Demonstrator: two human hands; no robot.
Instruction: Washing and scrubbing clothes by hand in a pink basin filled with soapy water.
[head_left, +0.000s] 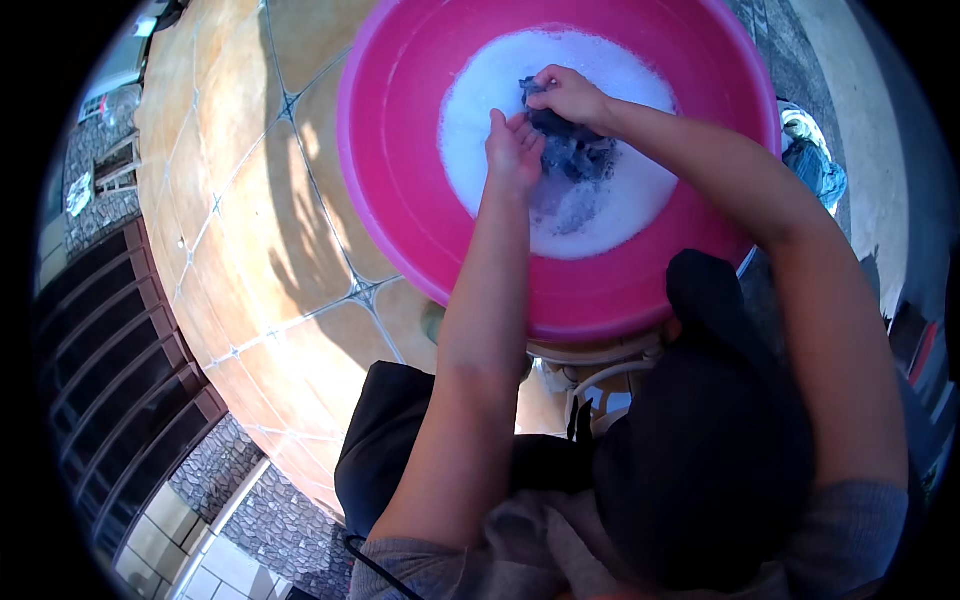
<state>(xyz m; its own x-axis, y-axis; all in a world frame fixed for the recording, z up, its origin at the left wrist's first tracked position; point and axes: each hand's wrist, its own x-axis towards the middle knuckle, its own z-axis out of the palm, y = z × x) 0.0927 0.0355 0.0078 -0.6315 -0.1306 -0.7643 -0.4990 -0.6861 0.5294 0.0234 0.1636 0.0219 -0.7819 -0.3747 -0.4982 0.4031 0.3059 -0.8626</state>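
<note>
A large pink plastic basin (405, 150) stands before me, with white suds (480, 90) over the water in it. My right hand (568, 95) grips a dark, wet cloth (577, 154) by its upper end, just above the foam. The cloth's lower part lies in the soapy water, so its full shape is hidden. Close by on the left, my left hand (516, 146) is turned palm up with its fingers loosely curled. Its fingertips are beside the cloth; whether they touch it I cannot tell.
Beyond the basin's right rim sits a bundle of blue and white cloth (814, 165). Tan tiled floor (315, 187) spreads to the left, up to a stone-faced wall (262, 517) and dark panels (112, 337). My knees, in dark trousers (705, 420), flank the basin's near side.
</note>
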